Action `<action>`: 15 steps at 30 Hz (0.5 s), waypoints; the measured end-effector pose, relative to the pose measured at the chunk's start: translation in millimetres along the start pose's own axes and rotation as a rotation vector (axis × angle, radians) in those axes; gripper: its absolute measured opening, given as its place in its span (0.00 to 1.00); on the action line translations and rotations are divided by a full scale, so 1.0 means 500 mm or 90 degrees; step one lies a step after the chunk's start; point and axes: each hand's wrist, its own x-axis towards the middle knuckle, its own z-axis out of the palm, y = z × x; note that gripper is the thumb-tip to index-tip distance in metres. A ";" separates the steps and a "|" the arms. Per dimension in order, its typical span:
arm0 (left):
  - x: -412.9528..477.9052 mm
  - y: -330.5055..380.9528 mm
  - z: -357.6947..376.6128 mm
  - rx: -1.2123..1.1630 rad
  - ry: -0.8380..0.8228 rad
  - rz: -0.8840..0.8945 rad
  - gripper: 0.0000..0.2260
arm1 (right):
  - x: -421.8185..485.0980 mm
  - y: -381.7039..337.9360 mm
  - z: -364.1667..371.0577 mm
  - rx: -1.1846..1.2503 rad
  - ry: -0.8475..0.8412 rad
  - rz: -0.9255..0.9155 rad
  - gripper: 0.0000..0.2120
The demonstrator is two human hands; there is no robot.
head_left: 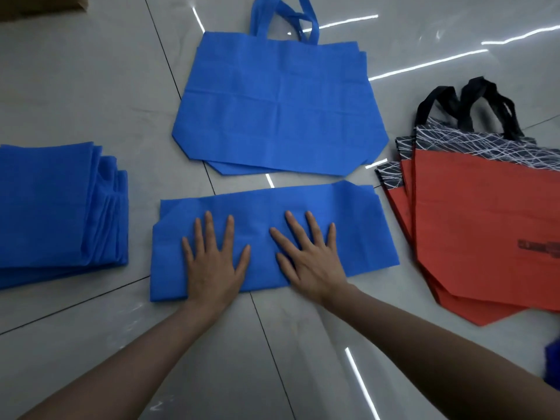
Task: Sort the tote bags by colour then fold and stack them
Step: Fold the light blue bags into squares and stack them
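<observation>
Folded bag (359, 231): creased blue fabric strip, under my palms.
Left hand (212, 265): flat, fingers spread, pressing it.
Right hand (312, 262): likewise.
Blue stack (45, 207): left of it.
Unfolded blue bags (278, 110): beyond it.
Red bags (485, 222): right of it.

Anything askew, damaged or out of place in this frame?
Nothing damaged. The red tote bags at the right lie fanned out, edges not squared. The blue tote bag under the left hand and right hand is folded slightly unevenly, its layers offset at the left end.
</observation>
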 end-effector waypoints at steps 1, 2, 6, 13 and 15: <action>0.000 0.000 0.002 0.005 0.000 0.010 0.32 | -0.002 0.001 0.003 0.001 -0.007 0.002 0.24; 0.000 0.000 0.002 0.007 0.003 0.015 0.32 | -0.003 0.000 0.004 0.003 -0.007 0.005 0.24; 0.006 0.007 -0.018 0.001 0.042 0.069 0.29 | 0.021 -0.032 -0.021 0.051 0.030 0.068 0.22; 0.055 0.029 -0.016 0.005 0.034 0.199 0.24 | 0.084 -0.001 -0.016 0.015 0.026 0.083 0.25; 0.057 0.023 -0.002 0.003 0.032 0.205 0.25 | 0.080 0.004 -0.003 0.034 0.015 0.094 0.26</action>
